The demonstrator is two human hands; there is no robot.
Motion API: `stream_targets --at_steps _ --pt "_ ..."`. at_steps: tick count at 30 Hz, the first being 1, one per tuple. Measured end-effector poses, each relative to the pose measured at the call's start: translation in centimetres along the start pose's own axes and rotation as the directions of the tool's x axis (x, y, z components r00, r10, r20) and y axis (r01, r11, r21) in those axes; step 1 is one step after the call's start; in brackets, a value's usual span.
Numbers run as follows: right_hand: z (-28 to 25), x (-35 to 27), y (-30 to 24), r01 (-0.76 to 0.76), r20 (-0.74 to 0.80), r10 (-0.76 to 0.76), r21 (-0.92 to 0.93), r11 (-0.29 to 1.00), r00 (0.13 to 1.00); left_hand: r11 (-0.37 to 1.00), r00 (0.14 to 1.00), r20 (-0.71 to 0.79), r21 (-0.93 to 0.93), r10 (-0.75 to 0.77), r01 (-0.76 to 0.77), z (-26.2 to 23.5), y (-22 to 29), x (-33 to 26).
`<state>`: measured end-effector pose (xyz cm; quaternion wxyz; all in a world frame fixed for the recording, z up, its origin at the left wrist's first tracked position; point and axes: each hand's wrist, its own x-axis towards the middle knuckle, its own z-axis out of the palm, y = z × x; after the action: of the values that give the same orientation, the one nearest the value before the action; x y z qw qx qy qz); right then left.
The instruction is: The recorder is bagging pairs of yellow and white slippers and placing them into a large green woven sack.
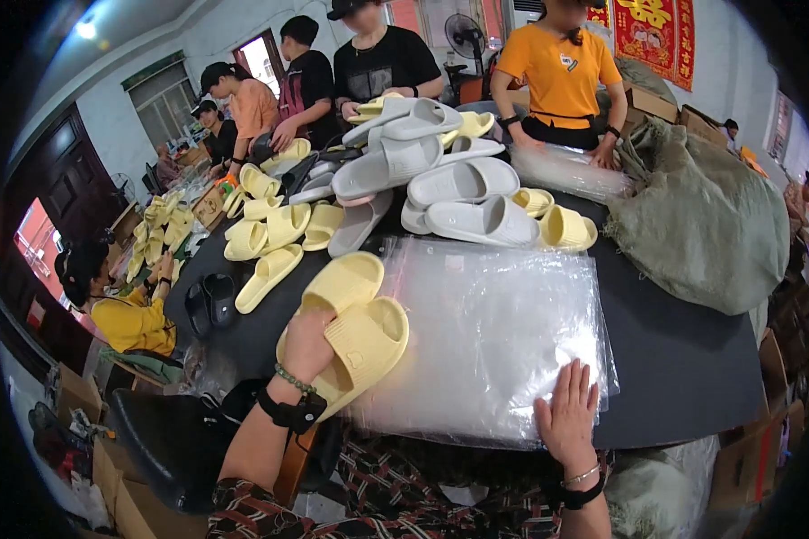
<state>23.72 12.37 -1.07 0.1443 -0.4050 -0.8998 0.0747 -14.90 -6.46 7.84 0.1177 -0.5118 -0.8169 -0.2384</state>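
A pair of pale yellow slide slippers point(368, 334) is in my left hand point(309, 344), held at the left edge of a stack of clear plastic bags point(485, 328). My left fingers are partly hidden by the slippers, which are tilted with their open toes showing. On the bags' near right corner, my right hand point(568, 415) lies flat, palm down with fingers stretched. Beyond the bags rises a heap of grey slippers point(463, 182) mixed with yellow ones. More yellow slippers point(270, 274) lie left of the heap.
The black table point(683, 377) curves around in front of me. A pair of black slippers point(211, 301) sits at its left edge. A large green-grey sack point(701, 225) stands at the right. Across the table a person in orange point(562, 76) handles clear bags point(571, 171); several others work further left.
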Motion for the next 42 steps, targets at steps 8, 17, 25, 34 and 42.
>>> stream_targets --at_steps 8,17,25,34,42 --pt "-0.1 0.0 0.5 -0.007 0.005 0.007 -0.003 1.000 1.000 0.955 0.937 -0.185 0.088 0.296 -0.284 -5.0 2.7 15.2" --pt "0.3 0.5 -1.1 0.041 -0.006 -0.041 0.034 0.999 0.999 0.959 0.928 -0.322 0.265 0.189 -0.104 -8.1 -7.3 34.1" --pt "-0.4 0.6 0.1 -0.042 0.047 0.042 -0.009 0.999 0.998 0.913 0.912 0.040 -0.033 0.408 -0.407 2.4 12.9 10.0" --pt "0.3 -0.6 0.6 -0.022 -0.043 0.031 0.209 0.978 0.999 0.887 0.855 0.245 -0.053 0.457 -0.459 13.3 12.3 -2.5" --pt "0.9 -0.5 0.8 -0.018 -0.093 0.039 0.216 0.976 0.995 0.877 0.860 0.297 0.123 0.414 -0.464 12.7 14.4 -3.3"
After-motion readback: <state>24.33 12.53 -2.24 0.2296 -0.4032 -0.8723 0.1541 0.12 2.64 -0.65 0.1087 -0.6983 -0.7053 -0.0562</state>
